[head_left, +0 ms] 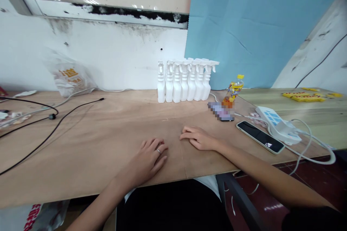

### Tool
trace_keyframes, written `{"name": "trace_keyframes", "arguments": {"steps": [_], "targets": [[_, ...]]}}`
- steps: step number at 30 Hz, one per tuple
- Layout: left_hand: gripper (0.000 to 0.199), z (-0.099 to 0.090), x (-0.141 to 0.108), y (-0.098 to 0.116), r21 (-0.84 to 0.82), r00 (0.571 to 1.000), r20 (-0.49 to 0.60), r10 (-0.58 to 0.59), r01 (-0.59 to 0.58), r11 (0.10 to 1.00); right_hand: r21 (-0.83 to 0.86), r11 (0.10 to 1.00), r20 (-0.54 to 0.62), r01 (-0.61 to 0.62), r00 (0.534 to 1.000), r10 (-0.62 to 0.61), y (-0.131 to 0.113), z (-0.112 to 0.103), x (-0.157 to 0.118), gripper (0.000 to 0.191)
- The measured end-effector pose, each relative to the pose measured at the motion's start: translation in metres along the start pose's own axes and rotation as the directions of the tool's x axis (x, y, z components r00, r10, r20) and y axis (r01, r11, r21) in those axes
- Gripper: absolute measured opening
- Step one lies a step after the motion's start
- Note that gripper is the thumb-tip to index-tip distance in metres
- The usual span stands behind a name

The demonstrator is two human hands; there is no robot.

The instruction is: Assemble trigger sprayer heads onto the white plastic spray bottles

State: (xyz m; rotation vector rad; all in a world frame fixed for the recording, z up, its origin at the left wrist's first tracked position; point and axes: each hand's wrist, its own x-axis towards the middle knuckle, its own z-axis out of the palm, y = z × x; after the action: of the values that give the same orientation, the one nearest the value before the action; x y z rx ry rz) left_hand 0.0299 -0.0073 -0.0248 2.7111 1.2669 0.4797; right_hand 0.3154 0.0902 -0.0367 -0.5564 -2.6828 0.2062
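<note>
My left hand [150,158] rests palm down near the front edge of the brown tabletop [114,126], a ring on one finger, its fingers loosely spread and holding nothing. To its right, my right hand [198,138] lies on the same surface with fingers slightly bent and apart, also holding nothing. The two hands do not touch. Several white spray bottles [184,85] stand upright in a tight group at the back against the wall.
Right of the bottles are a yellow-capped drink bottle [233,90], a pixelated phone [221,112], a dark-screened phone [260,136] and a power strip [278,124] with white cables. At left are a plastic bag [71,77] and a black cable [58,129].
</note>
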Motion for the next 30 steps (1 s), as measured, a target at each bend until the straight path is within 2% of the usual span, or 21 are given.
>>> {"name": "trace_keyframes", "arguments": {"steps": [7,10,13,16,19,21,22,25,26,27,30], "targets": [[0.028,-0.001,0.000,0.001,-0.006,1.000,0.000,-0.009,0.009,1.000,-0.018,1.000,0.003,0.010,1.000,-0.010,-0.002,-0.001,0.000,0.044],[0.028,0.000,0.000,0.001,0.004,1.000,0.010,-0.011,0.011,1.000,-0.013,1.000,-0.043,-0.003,0.999,0.002,-0.001,0.000,0.000,0.045],[0.030,0.000,0.000,0.001,0.029,1.000,0.010,-0.004,0.004,1.000,-0.027,1.000,-0.013,0.000,1.000,0.000,-0.003,0.000,0.000,0.042],[0.031,-0.006,0.001,-0.002,0.083,0.998,0.035,0.057,-0.060,0.995,-0.026,1.000,-0.006,-0.002,1.000,0.002,-0.005,-0.001,-0.001,0.043],[0.028,-0.020,0.012,-0.014,0.132,0.982,0.135,0.130,-0.148,0.980,-0.049,0.999,-0.004,-0.009,1.000,0.009,0.000,-0.003,-0.002,0.044],[0.029,-0.030,0.031,-0.031,0.146,0.980,0.164,0.116,-0.141,0.979,-0.101,0.994,0.033,-0.029,0.999,0.033,0.011,-0.006,-0.001,0.043],[0.029,-0.034,0.043,-0.042,0.148,0.987,0.137,0.087,-0.107,0.983,-0.128,0.991,0.049,-0.042,0.998,0.048,0.020,-0.007,0.002,0.043],[0.019,-0.041,0.093,-0.084,0.027,0.999,-0.033,0.012,-0.011,1.000,-0.173,0.982,0.062,-0.080,0.994,0.092,0.050,-0.008,0.016,0.047],[0.017,-0.041,0.111,-0.099,-0.070,0.991,-0.105,-0.082,0.075,0.995,-0.176,0.979,0.053,-0.099,0.993,0.109,0.060,-0.007,0.022,0.048],[0.018,-0.040,0.130,-0.112,-0.191,0.955,-0.201,-0.218,0.180,0.965,-0.178,0.976,0.039,-0.128,0.990,0.137,0.068,-0.006,0.029,0.047],[0.044,-0.034,0.182,-0.144,-0.291,0.855,-0.355,-0.379,0.284,0.913,-0.169,0.942,-0.064,-0.291,0.957,0.284,0.082,-0.002,0.048,0.042]]}}
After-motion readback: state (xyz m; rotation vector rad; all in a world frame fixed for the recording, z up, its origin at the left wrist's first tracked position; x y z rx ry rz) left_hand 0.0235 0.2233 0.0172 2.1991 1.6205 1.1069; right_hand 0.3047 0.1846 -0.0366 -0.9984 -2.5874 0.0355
